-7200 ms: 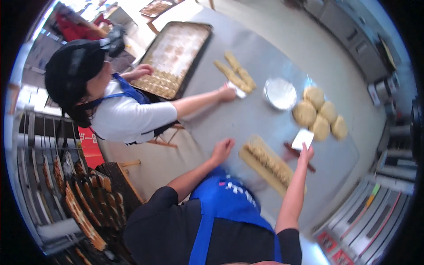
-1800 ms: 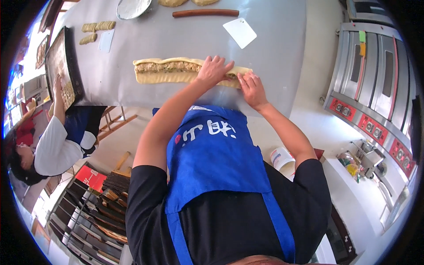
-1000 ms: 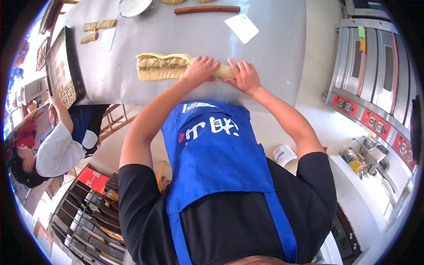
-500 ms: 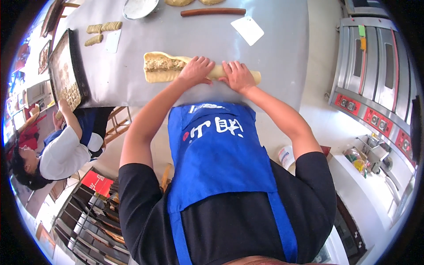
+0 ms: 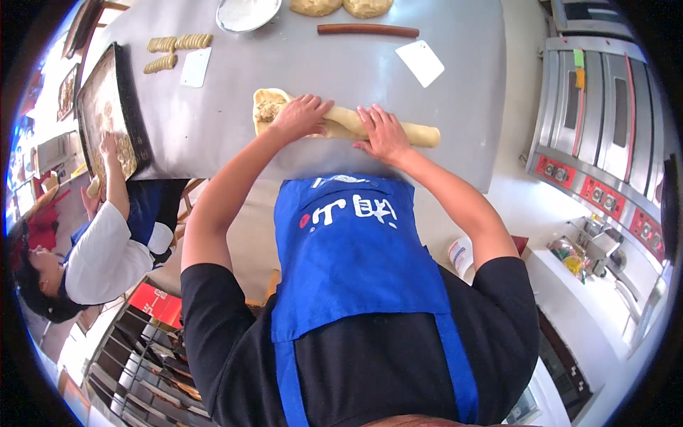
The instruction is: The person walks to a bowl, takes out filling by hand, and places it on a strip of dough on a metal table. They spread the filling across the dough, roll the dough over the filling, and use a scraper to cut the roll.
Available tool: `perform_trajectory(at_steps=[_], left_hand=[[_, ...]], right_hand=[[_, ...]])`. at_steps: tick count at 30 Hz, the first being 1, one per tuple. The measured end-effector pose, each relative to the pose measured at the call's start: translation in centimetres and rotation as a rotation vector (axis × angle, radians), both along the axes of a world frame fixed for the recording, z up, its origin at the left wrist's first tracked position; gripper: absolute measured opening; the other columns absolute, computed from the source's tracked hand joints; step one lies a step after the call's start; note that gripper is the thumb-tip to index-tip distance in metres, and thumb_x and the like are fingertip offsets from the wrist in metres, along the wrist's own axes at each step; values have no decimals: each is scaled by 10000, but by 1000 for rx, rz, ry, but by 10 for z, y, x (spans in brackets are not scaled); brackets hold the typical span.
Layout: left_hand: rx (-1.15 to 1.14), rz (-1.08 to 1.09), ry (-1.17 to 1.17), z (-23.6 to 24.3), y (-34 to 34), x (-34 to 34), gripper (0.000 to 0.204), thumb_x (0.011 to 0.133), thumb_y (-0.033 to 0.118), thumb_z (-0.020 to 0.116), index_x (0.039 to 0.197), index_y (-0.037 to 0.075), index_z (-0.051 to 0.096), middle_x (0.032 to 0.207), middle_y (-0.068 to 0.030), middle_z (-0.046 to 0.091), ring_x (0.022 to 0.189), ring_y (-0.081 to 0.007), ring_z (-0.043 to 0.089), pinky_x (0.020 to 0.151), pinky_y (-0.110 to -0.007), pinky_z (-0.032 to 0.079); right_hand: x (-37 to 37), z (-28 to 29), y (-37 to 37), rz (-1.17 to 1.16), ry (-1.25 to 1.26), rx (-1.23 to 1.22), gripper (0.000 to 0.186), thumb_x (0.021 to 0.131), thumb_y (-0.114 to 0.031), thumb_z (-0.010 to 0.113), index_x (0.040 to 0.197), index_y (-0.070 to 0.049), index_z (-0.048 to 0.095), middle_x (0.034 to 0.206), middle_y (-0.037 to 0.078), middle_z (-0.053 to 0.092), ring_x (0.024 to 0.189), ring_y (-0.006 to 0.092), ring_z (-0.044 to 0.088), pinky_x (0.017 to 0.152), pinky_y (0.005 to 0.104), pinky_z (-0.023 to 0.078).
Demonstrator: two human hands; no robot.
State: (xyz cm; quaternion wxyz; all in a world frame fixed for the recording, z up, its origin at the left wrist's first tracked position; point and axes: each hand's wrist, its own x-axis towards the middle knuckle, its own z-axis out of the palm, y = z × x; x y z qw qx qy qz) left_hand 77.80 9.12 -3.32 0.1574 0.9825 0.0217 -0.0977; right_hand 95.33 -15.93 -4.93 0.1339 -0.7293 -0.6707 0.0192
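A long pale dough roll point(image 5: 421, 135) lies crosswise on the metal table in front of me. Its left end is still an open sheet, with crumbly tan filling point(image 5: 267, 111) showing. My left hand point(image 5: 302, 117) grips the dough where the open part meets the rolled part, fingers over the far edge and thumb at the near side. Around the closed part, right of the middle, curves my right hand point(image 5: 384, 133), its fingers over the top and its thumb toward me. The dough under both palms is hidden.
Beyond the roll lie a wooden rolling pin point(image 5: 368, 30), a white card scraper point(image 5: 420, 62), a second scraper point(image 5: 195, 67), sliced dough rows point(image 5: 161, 64), a bowl of white powder point(image 5: 248, 13) and dough lumps point(image 5: 367, 6). At left, a co-worker point(image 5: 99, 249) reaches over a baking tray point(image 5: 107, 107). Ovens point(image 5: 605, 107) stand right.
My left hand has moved left along the dough, and more filling is now covered. The roll and table items appear farther right in view. The co-worker's hand has moved farther over the tray.
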Motion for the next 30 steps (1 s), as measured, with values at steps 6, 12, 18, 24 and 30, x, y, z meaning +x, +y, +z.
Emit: perform_trajectory(at_steps=[6, 12, 18, 24, 30], left_hand=[[11, 17, -7, 9, 70, -15, 886, 763, 604, 861, 1417, 71, 593, 1603, -183, 464, 1567, -432, 331, 1261, -592, 332], [97, 26, 27, -8, 70, -62, 799, 771, 596, 832, 1358, 104, 606, 1416, -115, 610, 1382, -336, 522, 1138, -525, 429], [-111, 13, 44, 12, 119, -55, 819, 716, 605, 871, 1329, 124, 619, 1158, -76, 655, 1194, -319, 575, 1044, -486, 459], [204, 54, -84, 6, 91, -85, 796, 849, 562, 774, 1377, -1, 578, 1534, -160, 523, 1498, -316, 440, 1142, -473, 422], [184, 129, 68, 21, 83, -102, 886, 779, 476, 855, 1491, 58, 533, 1488, -149, 559, 1401, -295, 522, 1141, -467, 428]], right_hand=[[-12, 10, 80, -106, 206, -193, 945, 969, -700, 592, 1620, -43, 395, 1464, 234, 587, 1429, 392, 520, 1140, 519, 436], [-41, 0, 74, 39, 52, -125, 989, 949, -714, 613, 1633, -43, 368, 1523, 231, 556, 1474, 406, 481, 1182, 531, 407], [-36, 16, 132, -24, 300, -261, 1013, 953, -696, 625, 1660, -37, 319, 1637, 219, 458, 1528, 405, 425, 1235, 551, 354], [-57, -11, 147, 119, 142, -151, 941, 931, -528, 743, 1620, -5, 375, 1645, 227, 444, 1544, 410, 404, 1247, 531, 359], [-82, 14, 121, 245, 163, -164, 988, 909, -489, 774, 1645, -7, 323, 1594, 240, 481, 1453, 404, 489, 1202, 514, 402]])
